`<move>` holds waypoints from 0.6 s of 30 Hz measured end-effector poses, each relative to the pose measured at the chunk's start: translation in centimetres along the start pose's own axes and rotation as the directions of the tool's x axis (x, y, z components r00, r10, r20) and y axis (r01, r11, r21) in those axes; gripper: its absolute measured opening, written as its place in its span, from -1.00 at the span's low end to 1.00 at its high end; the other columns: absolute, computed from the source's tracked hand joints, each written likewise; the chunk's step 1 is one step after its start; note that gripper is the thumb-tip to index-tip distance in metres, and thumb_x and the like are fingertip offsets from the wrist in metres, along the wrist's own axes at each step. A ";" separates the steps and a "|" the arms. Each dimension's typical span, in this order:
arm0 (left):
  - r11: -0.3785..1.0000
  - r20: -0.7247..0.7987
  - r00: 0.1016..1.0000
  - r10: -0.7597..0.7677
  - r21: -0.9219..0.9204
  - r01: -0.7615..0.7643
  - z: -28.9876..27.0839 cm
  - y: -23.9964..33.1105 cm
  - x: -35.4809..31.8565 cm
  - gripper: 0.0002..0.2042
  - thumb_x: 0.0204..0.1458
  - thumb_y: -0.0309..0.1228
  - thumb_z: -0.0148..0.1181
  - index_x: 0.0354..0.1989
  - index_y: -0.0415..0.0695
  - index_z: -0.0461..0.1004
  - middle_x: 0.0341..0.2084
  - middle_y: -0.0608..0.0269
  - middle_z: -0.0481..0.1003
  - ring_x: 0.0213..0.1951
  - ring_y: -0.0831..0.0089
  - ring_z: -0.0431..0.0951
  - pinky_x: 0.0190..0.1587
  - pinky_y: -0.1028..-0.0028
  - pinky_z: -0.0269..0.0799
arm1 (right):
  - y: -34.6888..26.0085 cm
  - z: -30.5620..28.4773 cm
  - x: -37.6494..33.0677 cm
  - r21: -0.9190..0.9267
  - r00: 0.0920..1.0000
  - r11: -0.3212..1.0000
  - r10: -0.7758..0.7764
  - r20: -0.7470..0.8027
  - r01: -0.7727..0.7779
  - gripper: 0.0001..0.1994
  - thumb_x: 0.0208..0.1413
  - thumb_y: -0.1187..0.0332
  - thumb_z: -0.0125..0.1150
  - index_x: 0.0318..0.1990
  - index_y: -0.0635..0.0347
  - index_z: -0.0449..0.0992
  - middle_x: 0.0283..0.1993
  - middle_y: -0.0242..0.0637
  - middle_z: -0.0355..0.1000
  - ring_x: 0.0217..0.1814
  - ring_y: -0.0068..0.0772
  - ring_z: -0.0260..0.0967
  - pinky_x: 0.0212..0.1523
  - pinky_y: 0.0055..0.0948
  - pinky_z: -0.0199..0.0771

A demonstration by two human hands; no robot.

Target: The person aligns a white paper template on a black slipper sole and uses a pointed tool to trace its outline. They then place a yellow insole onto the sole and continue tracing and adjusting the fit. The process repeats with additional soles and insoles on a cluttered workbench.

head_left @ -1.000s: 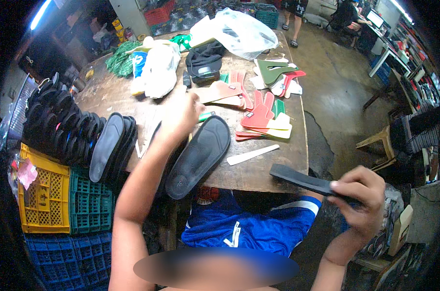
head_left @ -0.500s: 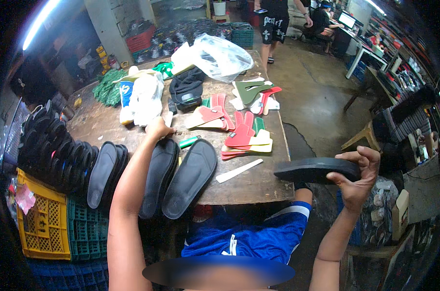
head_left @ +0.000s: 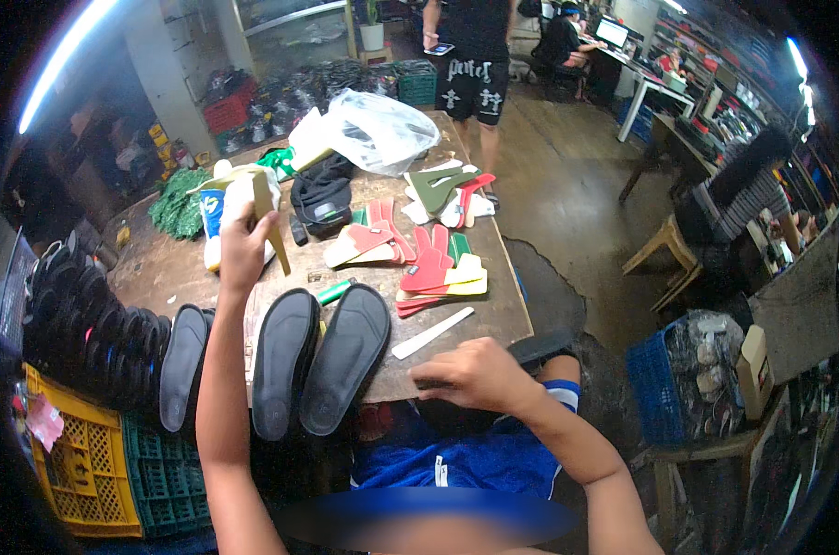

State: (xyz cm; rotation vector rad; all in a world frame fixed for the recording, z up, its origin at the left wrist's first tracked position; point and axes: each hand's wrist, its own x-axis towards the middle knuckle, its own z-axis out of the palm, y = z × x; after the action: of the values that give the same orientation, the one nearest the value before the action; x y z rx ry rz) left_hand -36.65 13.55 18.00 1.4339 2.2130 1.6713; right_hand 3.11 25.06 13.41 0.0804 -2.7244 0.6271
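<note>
My left hand point(head_left: 244, 248) is raised over the table's left side, closed around a flat tan strip point(head_left: 271, 222) with a long tapering end. My right hand point(head_left: 479, 375) is over the near table edge with its fingers curled in; what they hold, if anything, is hidden. Behind that wrist a dark edge point(head_left: 541, 348) shows by the table corner, and I cannot tell whether it is a shoe sole. Two black footbed soles point(head_left: 347, 356) point(head_left: 283, 361) lie at the near edge. Close to my right hand is a white strip point(head_left: 433, 333).
Red, cream and green strap pieces point(head_left: 438, 273) lie stacked mid-table, with more straps point(head_left: 442, 191) behind. A black cap point(head_left: 322, 196), a clear plastic bag point(head_left: 382, 129) and a green lighter point(head_left: 334, 292) are there too. Soles point(head_left: 114, 333) line the left; a person point(head_left: 475, 74) stands beyond.
My left hand has lifted from the table with the tan strip in it. My right hand has come inward from the far right, and the black sole it held no longer shows plainly.
</note>
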 end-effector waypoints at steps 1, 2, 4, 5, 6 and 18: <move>0.998 0.028 0.999 -0.041 -0.040 0.042 0.0 2.5 -1.0 -0.64 0.27 -0.48 0.24 0.20 -0.36 0.50 -0.21 0.29 0.61 -0.22 0.59 0.55 -0.15 0.52 0.49 | -0.4 0.6 0.5 -0.043 1.000 0.999 -0.008 0.024 0.009 -0.53 0.01 0.15 0.50 0.12 -0.09 0.60 -0.15 -0.29 0.65 -0.26 -0.14 0.62 -0.24 -0.20 0.61; 0.988 -0.014 0.998 0.057 -0.144 -0.058 0.8 4.7 -2.8 -0.61 0.25 -0.51 0.27 0.24 -0.35 0.49 -0.19 0.29 0.60 -0.23 0.60 0.55 -0.14 0.53 0.49 | -0.6 0.8 0.7 -0.085 0.999 0.996 -0.016 0.050 0.020 -0.50 -0.02 0.15 0.51 0.13 -0.11 0.60 -0.14 -0.31 0.64 -0.28 -0.15 0.60 -0.25 -0.22 0.59; 0.947 0.091 0.996 -0.011 -0.318 0.039 2.5 8.4 -6.1 -0.56 0.23 -0.63 0.25 0.30 -0.31 0.43 -0.09 0.28 0.55 -0.19 0.60 0.56 -0.09 0.55 0.51 | -0.2 0.5 -0.1 -0.147 0.993 0.983 0.115 0.002 -0.113 -0.37 -0.13 0.26 0.55 0.20 -0.03 0.54 -0.07 -0.25 0.62 -0.11 -0.08 0.59 -0.03 -0.16 0.56; 0.963 0.122 0.992 -0.030 -0.264 0.061 3.5 9.9 -7.8 -0.55 0.21 -0.65 0.25 0.30 -0.29 0.45 -0.11 0.29 0.55 -0.17 0.58 0.55 -0.07 0.54 0.50 | 0.4 -0.2 -1.2 -0.168 0.983 0.969 0.171 -0.063 -0.179 -0.36 -0.15 0.29 0.55 0.20 -0.01 0.54 -0.07 -0.24 0.62 -0.08 -0.07 0.59 0.03 -0.14 0.54; 0.967 0.158 0.987 -0.015 -0.247 0.054 4.4 11.1 -9.3 -0.54 0.18 -0.67 0.26 0.29 -0.27 0.47 -0.14 0.30 0.55 -0.15 0.56 0.54 -0.05 0.53 0.48 | 1.2 -1.0 -2.5 -0.179 0.968 0.959 0.190 -0.163 -0.218 -0.34 -0.18 0.33 0.55 0.20 0.02 0.54 -0.07 -0.22 0.62 -0.04 -0.05 0.58 0.10 -0.12 0.52; 0.957 0.802 0.566 0.191 -0.024 -0.290 17.4 15.9 -11.3 -0.78 0.12 -0.42 0.28 -0.08 -0.21 0.61 -0.13 -0.06 0.61 -0.06 -0.03 0.63 0.02 0.14 0.53 | 4.2 -0.4 -10.2 0.146 0.752 0.843 0.530 -0.392 -0.518 -0.25 -0.19 0.18 0.60 0.26 0.00 0.47 -0.15 -0.23 0.58 -0.10 0.01 0.53 -0.08 -0.10 0.54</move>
State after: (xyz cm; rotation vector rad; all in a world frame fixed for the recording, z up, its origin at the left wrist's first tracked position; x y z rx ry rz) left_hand -11.14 19.20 17.44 2.0435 1.6224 0.6344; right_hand 12.24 28.81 8.50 -0.7604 -2.2957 0.7265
